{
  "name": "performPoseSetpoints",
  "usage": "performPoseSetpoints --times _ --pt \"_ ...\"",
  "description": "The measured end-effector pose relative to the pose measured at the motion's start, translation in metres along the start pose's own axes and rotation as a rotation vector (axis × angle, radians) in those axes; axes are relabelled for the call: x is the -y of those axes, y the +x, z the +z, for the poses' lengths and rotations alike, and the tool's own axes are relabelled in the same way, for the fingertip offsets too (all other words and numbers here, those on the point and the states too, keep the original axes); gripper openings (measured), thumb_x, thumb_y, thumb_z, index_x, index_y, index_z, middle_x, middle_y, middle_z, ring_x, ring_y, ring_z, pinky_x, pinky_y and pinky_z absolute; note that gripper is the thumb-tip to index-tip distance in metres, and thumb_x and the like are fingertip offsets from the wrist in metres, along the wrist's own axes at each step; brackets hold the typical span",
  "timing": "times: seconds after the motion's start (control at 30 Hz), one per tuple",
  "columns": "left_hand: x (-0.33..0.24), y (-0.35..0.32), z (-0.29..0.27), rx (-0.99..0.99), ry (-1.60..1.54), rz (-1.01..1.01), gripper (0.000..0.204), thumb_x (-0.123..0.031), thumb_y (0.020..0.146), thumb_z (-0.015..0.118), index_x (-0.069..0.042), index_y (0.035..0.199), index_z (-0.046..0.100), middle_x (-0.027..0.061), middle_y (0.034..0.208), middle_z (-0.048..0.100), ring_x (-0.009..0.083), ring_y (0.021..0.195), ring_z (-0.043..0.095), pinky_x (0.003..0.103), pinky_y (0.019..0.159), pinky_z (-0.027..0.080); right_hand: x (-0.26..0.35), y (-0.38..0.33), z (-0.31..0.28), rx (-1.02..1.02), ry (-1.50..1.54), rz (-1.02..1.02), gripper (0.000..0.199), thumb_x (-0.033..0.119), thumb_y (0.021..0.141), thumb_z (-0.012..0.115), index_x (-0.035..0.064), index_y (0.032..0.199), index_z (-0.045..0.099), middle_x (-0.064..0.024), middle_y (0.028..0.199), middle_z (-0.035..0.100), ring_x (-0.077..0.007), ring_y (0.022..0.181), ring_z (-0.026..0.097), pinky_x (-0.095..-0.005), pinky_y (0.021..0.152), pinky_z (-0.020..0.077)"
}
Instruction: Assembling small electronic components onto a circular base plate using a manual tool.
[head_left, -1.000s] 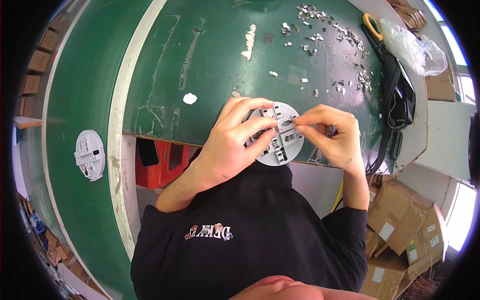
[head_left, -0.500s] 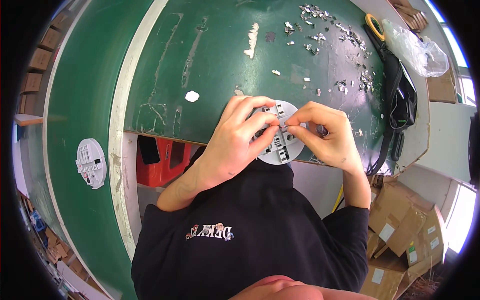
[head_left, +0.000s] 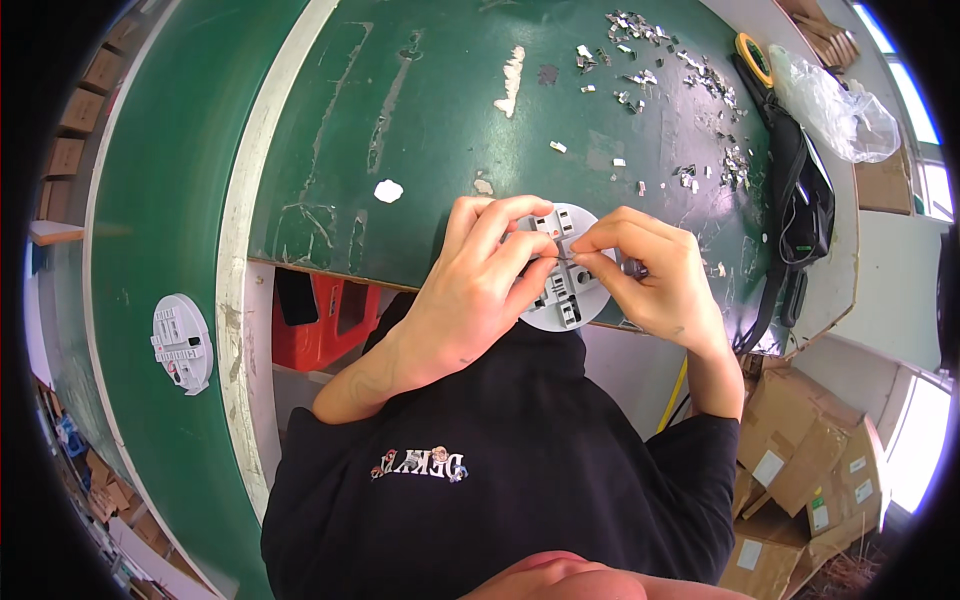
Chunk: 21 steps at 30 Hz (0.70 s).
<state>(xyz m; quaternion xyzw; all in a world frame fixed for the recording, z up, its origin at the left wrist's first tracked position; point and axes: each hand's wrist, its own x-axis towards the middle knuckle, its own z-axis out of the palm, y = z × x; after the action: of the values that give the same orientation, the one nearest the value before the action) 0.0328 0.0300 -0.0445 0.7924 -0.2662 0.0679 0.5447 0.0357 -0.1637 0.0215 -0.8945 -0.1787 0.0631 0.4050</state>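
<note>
A round light-grey plastic base (head_left: 592, 303) with raised slots and small metal parts sits at the table's near edge, partly hidden beneath my hands. My left hand (head_left: 478, 268) reaches over its left side, thumb and forefinger pinched together near the middle. From the right, my right hand (head_left: 660, 275) brings thumb and forefinger together just beside them. What lies between the fingertips is too small to make out. A dark, rounded object (head_left: 634, 268) shows beside my right hand's curled fingers; its kind is unclear.
Small metal clips (head_left: 715, 85) lie scattered across the green table (head_left: 430, 150). A black bag (head_left: 803, 195), yellow tape roll (head_left: 752, 58) and clear plastic bag (head_left: 835, 105) line the right side. Another grey base (head_left: 183, 345) rests on the green strip at left. Cardboard boxes (head_left: 800, 430) stand lower right.
The other grey base at left has shifted a little toward me along the green strip. My hands keep nearly the same pinching pose over the base, with slight finger movement.
</note>
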Motion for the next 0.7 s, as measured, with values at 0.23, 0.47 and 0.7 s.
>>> performPoseSetpoints --times 0.23,0.47,0.7 --pt "-0.003 -0.006 -0.004 -0.008 0.055 0.003 0.019 0.005 0.075 0.069 -0.003 0.092 0.063 0.0076 0.126 0.058 0.0228 0.099 0.048 0.030 0.084 0.043 0.000 -0.002 0.006 0.049 -0.199 -0.124 0.015 -0.007 0.076 0.067 0.0018 0.089 0.067 -0.0051 0.085 0.066 -0.0158 0.058 0.051 -0.0265 0.051 0.0399" --pt "0.001 -0.007 -0.002 -0.027 0.128 0.048 0.022 0.006 0.072 0.069 -0.004 0.090 0.060 0.0095 0.123 0.056 0.0258 0.098 0.049 0.031 0.082 0.046 0.003 0.002 0.013 0.070 -0.338 -0.240 0.019 -0.008 0.073 0.066 0.0017 0.089 0.064 -0.0068 0.086 0.065 -0.0203 0.058 0.053 -0.0298 0.052 0.0427" --pt "0.002 -0.011 -0.001 -0.046 0.132 0.059 0.021 0.007 0.072 0.069 -0.003 0.087 0.059 0.0102 0.121 0.056 0.0259 0.098 0.049 0.030 0.080 0.046 0.013 0.006 0.011 0.184 -0.424 -0.258 0.023 -0.008 0.071 0.064 0.0006 0.092 0.062 -0.0077 0.086 0.063 -0.0223 0.057 0.052 -0.0306 0.053 0.0435"
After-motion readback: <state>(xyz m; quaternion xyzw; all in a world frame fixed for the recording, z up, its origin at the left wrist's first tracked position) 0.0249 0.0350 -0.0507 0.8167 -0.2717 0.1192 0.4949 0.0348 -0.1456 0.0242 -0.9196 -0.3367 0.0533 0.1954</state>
